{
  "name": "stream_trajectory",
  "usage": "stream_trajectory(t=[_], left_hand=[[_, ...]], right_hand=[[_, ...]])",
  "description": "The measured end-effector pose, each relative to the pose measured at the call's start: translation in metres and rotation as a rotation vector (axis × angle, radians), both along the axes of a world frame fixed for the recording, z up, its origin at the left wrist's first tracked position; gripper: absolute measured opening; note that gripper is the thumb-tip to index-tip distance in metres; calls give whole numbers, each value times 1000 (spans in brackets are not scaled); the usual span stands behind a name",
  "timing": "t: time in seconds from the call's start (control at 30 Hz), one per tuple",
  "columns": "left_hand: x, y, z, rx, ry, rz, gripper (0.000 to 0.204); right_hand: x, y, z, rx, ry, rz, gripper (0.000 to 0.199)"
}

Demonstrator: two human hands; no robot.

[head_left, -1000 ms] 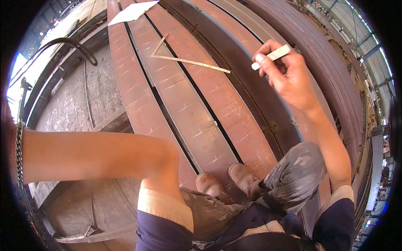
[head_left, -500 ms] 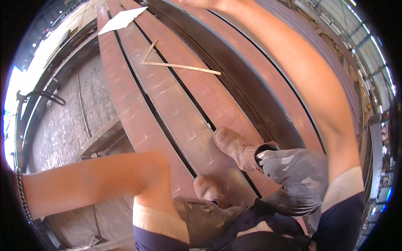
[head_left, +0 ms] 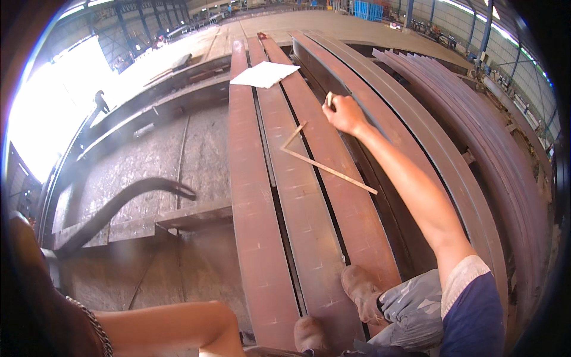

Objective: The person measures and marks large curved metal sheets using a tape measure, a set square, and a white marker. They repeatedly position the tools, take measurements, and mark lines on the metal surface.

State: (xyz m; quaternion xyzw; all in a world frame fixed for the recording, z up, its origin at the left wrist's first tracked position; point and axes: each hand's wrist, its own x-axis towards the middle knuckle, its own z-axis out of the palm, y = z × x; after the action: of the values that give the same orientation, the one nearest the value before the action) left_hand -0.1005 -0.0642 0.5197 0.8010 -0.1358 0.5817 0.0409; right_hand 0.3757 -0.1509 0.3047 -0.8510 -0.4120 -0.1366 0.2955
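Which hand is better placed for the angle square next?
Likely the right hand: it looks much nearer the angle square, though holding a pale stick. The left hand is at the view's dark left edge.

Three beams (head_left: 253, 178) side by side; angled strip (head_left: 330, 171) across middle and right ones, sheet (head_left: 266, 74) behind it spanning all three, boots (head_left: 360, 287) in front; stacked bars (head_left: 476, 137) far right.
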Motion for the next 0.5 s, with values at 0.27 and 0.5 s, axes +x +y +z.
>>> stream_trajectory(t=[0.27,0.5], left_hand=[[4,-7,1,0,10,100,51],[5,-3,3,-2,5,132,52]], right_hand=[[-12,37,-19,-83,-24,171,23],[-22,38,-23,-69,-65,243,24]])
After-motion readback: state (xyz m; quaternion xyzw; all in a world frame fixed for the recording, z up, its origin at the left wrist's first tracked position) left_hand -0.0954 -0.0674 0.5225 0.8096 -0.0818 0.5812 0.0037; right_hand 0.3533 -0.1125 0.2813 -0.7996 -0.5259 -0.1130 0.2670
